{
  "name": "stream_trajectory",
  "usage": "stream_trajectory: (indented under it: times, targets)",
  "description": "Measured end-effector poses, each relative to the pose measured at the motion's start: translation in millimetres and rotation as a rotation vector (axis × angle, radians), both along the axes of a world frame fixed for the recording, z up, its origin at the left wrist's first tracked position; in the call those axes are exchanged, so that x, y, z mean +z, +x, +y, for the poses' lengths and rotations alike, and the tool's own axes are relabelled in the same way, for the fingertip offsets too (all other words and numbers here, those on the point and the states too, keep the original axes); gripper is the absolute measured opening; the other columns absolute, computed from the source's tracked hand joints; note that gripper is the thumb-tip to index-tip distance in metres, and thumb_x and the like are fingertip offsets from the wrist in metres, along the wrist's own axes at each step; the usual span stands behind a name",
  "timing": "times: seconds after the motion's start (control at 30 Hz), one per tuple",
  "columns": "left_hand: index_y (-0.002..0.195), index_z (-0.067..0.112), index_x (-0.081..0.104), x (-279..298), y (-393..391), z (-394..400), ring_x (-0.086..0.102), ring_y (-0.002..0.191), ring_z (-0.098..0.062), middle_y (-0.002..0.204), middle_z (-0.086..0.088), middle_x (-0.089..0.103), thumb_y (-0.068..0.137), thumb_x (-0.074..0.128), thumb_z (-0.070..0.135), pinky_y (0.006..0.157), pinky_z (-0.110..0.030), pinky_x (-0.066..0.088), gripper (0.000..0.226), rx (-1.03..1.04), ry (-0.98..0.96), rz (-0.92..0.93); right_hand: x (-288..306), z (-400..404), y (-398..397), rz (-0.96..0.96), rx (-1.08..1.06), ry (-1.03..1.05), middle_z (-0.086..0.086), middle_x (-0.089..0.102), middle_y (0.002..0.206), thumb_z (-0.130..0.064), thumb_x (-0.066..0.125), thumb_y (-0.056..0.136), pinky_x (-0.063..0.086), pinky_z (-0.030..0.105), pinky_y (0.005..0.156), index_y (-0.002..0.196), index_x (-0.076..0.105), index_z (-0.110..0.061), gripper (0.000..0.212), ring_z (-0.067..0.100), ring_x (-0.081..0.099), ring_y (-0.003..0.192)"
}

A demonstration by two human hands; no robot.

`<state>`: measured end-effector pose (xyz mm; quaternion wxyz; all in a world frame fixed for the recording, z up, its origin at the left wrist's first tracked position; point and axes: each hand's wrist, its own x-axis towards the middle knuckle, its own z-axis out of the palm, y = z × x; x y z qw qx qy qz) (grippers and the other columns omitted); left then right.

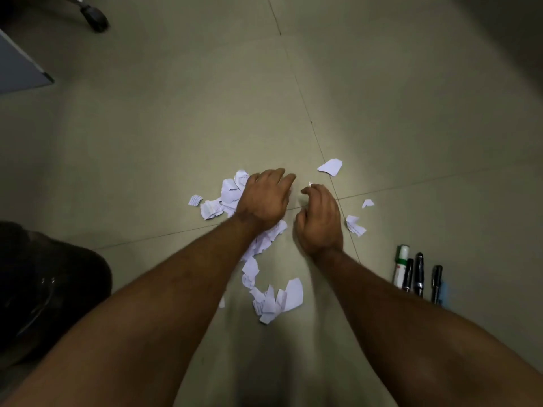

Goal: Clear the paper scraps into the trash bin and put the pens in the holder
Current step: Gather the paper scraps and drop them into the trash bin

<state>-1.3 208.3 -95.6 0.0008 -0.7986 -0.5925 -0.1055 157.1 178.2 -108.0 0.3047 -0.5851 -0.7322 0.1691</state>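
Grip first: my left hand [264, 198] lies palm down with fingers spread and loosely extended, pressed over a heap of paper scraps [227, 195], holding nothing that I can see. My right hand [318, 218] is curled, fingers bent inward; a tiny white fleck shows at its fingertips [308, 188], but whether it is pinched or merely lying there I cannot tell.

Both forearms reach forward over a pale tiled floor [176, 127]. The hands sit near each other, apart, with a narrow gap of bare tile between them.

Scraps are scattered in several groups. The heap under and left of the left hand spreads beyond its knuckles, with one small striped piece [195, 200] lying just off its left edge. A trail runs back under the left wrist to a second cluster [279, 301] between the forearms. A larger single piece [330, 166] lies ahead of the right hand. Two smaller bits [355, 226] [368, 203] lie to its right.

Pens: three dark pens [418, 274] and a white marker with a green cap [401, 264] lie side by side on the floor at right, just beyond my right forearm, roughly parallel.

A dark, glossy rounded object [44, 289] sits at the left edge; I cannot make out what it is. A chair castor [95, 17] shows top left, beside a grey panel edge [20, 66].
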Motion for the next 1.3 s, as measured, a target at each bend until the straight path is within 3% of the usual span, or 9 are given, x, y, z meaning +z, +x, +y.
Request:
stream_trajectory:
  times: [0.13, 0.27, 0.43, 0.6, 0.8, 0.97, 1.07, 1.2, 1.3]
  targets:
    - [0.117, 0.012, 0.057, 10, 30, 8, 0.058, 0.104, -0.037, 0.116, -0.014, 0.059, 0.093, 0.042, 0.019, 0.081, -0.042, 0.049, 0.029, 0.094, -0.211, -0.008, 4, -13, 10, 0.179, -0.022, -0.071, 0.012, 0.059, 0.122, -0.002, 0.044, 0.073, 0.047, 0.044, 0.097, 0.118, 0.055, -0.005, 0.047, 0.032, 0.057, 0.113]
    - [0.116, 0.014, 0.057, 3, 63, -6, 0.058, 0.101, -0.033, 0.110, -0.010, 0.061, 0.091, 0.045, 0.023, 0.081, -0.043, 0.045, 0.029, 0.215, -0.169, 0.007, -7, -46, 27, -0.004, 0.013, -0.046, 0.016, 0.058, 0.126, -0.005, 0.050, 0.085, 0.043, 0.044, 0.105, 0.126, 0.056, -0.004, 0.041, 0.034, 0.053, 0.121]
    - [0.144, 0.004, 0.040, 10, 84, 13, 0.035, 0.140, -0.036, 0.152, -0.022, 0.035, 0.085, 0.046, 0.015, 0.113, -0.043, 0.029, 0.060, 0.112, -0.204, -0.178, -10, -45, 27, 0.013, -0.062, -0.111, 0.012, 0.054, 0.136, -0.016, 0.043, 0.097, 0.039, 0.044, 0.109, 0.136, 0.048, -0.006, 0.041, 0.028, 0.049, 0.129]
    - [0.151, 0.014, 0.028, 14, 90, 55, 0.036, 0.140, -0.029, 0.154, -0.012, 0.037, 0.092, 0.040, 0.013, 0.114, -0.038, 0.032, 0.060, -0.037, -0.430, -0.165, -12, -45, 29, 0.099, -0.106, -0.107, 0.014, 0.050, 0.143, -0.007, 0.038, 0.090, 0.039, 0.045, 0.111, 0.143, 0.042, -0.004, 0.053, 0.028, 0.046, 0.135]
    - [0.085, 0.012, 0.063, 30, 49, 6, 0.060, 0.077, -0.034, 0.079, -0.013, 0.064, 0.084, 0.045, 0.017, 0.071, -0.042, 0.051, 0.018, 0.029, -0.280, -0.010, -8, -48, 26, -0.002, -0.063, -0.128, 0.019, 0.056, 0.136, 0.000, 0.050, 0.078, 0.036, 0.052, 0.113, 0.129, 0.059, -0.003, 0.052, 0.037, 0.046, 0.134]
    - [0.119, 0.020, 0.068, 43, 89, 9, 0.061, 0.114, -0.021, 0.124, -0.001, 0.066, 0.083, 0.052, 0.032, 0.097, -0.032, 0.046, 0.041, 0.009, -0.315, -0.359, -4, -48, 32, -0.043, -0.052, -0.168, 0.020, 0.059, 0.133, -0.005, 0.057, 0.085, 0.038, 0.047, 0.112, 0.126, 0.062, -0.003, 0.042, 0.038, 0.051, 0.129]
    - [0.133, 0.026, 0.057, 47, 146, 16, 0.051, 0.128, -0.023, 0.143, -0.002, 0.051, 0.084, 0.061, 0.046, 0.102, -0.037, 0.044, 0.053, -0.277, -0.453, -0.127, -5, -53, 28, -0.011, -0.064, -0.350, 0.024, 0.072, 0.100, -0.005, 0.090, 0.059, 0.060, 0.044, 0.077, 0.100, 0.071, 0.007, 0.047, 0.039, 0.072, 0.088]
    - [0.107, 0.018, 0.068, 30, 158, 32, 0.059, 0.112, -0.028, 0.128, -0.004, 0.059, 0.081, 0.071, 0.033, 0.086, -0.039, 0.051, 0.030, -0.364, -0.489, 0.128, -5, -48, 30, -0.085, -0.030, -0.381, 0.027, 0.042, 0.148, -0.011, 0.049, 0.099, 0.028, 0.041, 0.117, 0.141, 0.043, 0.007, 0.046, 0.039, 0.043, 0.137]
    - [0.110, 0.019, 0.070, 24, 118, 42, 0.059, 0.114, -0.028, 0.130, -0.003, 0.063, 0.082, 0.068, 0.028, 0.092, -0.035, 0.049, 0.029, -0.177, -0.463, -0.013, -8, -46, 30, -0.027, -0.065, -0.196, 0.016, 0.057, 0.138, -0.015, 0.050, 0.092, 0.031, 0.040, 0.117, 0.132, 0.058, -0.006, 0.042, 0.035, 0.049, 0.132]
